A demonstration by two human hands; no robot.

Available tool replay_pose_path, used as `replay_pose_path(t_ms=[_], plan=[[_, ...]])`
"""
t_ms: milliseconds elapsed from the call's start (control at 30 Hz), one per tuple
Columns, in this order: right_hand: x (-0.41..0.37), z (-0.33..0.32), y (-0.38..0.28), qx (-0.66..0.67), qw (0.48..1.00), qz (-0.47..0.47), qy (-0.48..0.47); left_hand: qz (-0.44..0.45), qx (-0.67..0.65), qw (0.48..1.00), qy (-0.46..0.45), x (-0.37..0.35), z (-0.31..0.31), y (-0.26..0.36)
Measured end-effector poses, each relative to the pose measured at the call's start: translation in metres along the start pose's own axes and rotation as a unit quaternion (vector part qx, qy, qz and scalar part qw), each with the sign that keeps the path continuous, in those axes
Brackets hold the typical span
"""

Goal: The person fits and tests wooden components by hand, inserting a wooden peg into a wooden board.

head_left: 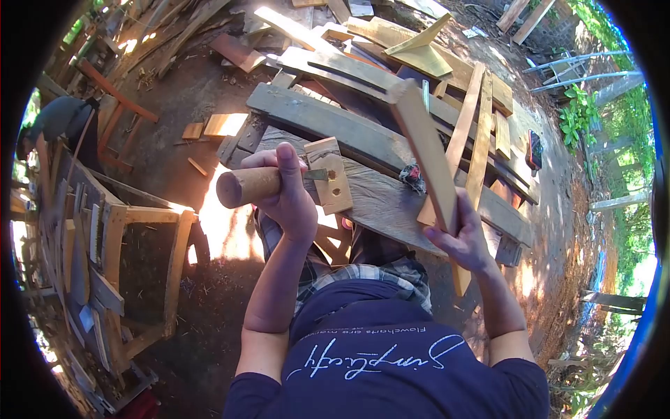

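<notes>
My left hand point(292, 199) is closed around the thick round wooden handle of a chisel point(246, 186), thumb raised along its side. The short metal blade points right and overlaps a small pale wood block point(325, 199) that has a couple of holes cut in it. That block lies at the near edge of a weathered plank bench point(380, 199). In my right hand point(469, 236) is a long flat wooden bar point(426, 153), gripped near its lower end and tilted up over the bench. A small dark and red bundle point(412, 177) sits behind the bar.
Long boards point(328, 122) and narrow strips point(477, 133) lie across the bench. A dark phone-like object point(534, 149) rests at its right. To the left stands a wooden frame point(150, 215) with tools and offcuts, and a person in a dark cap point(66, 119) is beyond it.
</notes>
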State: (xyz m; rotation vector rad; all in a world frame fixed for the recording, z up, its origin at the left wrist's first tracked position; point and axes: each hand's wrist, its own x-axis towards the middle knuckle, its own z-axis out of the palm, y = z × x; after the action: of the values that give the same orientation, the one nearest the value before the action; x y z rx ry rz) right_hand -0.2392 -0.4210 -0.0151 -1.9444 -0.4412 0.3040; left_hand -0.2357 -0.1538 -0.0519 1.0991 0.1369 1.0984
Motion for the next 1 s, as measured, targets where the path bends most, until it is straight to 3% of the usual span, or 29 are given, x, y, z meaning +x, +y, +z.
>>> replay_pose_path(t_ms=[100, 167, 233, 300, 367, 400, 467, 500, 567, 633, 733, 833, 867, 900, 1000], plan=[[0.027, 0.003, -0.018, -0.080, 0.996, -0.027, -0.020, -0.020, 0.001, 1.000, 0.018, 0.005, 0.001, -0.001], [0.051, 0.008, -0.045, -0.120, 0.988, 0.023, -0.100, -0.035, 0.028, 0.997, 0.057, 0.009, 0.004, 0.000], [0.076, 0.012, -0.071, -0.155, 0.973, -0.124, -0.118, -0.056, 0.014, 0.996, 0.073, 0.007, 0.011, 0.005], [0.096, 0.020, -0.113, -0.181, 0.924, -0.330, -0.067, -0.055, 0.047, 0.996, 0.044, 0.003, 0.008, 0.004], [0.096, 0.019, -0.178, -0.175, 0.918, -0.339, -0.107, -0.053, 0.058, 0.997, 0.023, -0.004, -0.004, -0.006], [0.095, 0.024, -0.190, -0.173, 0.919, -0.340, -0.099, 0.006, 0.196, 0.981, 0.001, -0.010, -0.015, -0.021], [0.092, 0.032, -0.201, -0.137, 0.898, -0.402, -0.113, 0.072, 0.327, 0.942, -0.026, -0.010, -0.018, -0.020], [0.090, 0.035, -0.202, -0.126, 0.890, -0.422, -0.117, 0.042, 0.346, 0.936, -0.041, -0.014, -0.019, -0.019], [0.092, 0.044, -0.187, -0.360, 0.856, -0.243, -0.281, -0.001, 0.373, 0.926, -0.052, -0.016, -0.020, -0.017], [0.096, 0.043, -0.186, -0.362, 0.853, -0.290, -0.240, -0.030, 0.390, 0.919, -0.054, -0.012, -0.027, -0.024], [0.091, 0.043, -0.216, -0.219, 0.869, -0.433, -0.100, -0.052, 0.282, 0.958, -0.008, -0.020, -0.006, 0.005], [0.076, 0.039, -0.232, -0.250, 0.864, -0.408, -0.156, -0.092, 0.318, 0.941, -0.068, -0.019, -0.014, 0.007], [0.088, 0.046, -0.200, -0.286, 0.855, -0.388, -0.191, -0.104, 0.329, 0.935, -0.084, -0.017, -0.016, 0.007], [0.099, 0.054, -0.168, -0.322, 0.843, -0.368, -0.226, -0.081, 0.349, 0.930, -0.078, -0.014, -0.020, -0.001], [0.104, 0.052, -0.185, -0.333, 0.846, -0.354, -0.220, -0.019, 0.401, 0.914, -0.059, -0.008, -0.032, -0.023]])
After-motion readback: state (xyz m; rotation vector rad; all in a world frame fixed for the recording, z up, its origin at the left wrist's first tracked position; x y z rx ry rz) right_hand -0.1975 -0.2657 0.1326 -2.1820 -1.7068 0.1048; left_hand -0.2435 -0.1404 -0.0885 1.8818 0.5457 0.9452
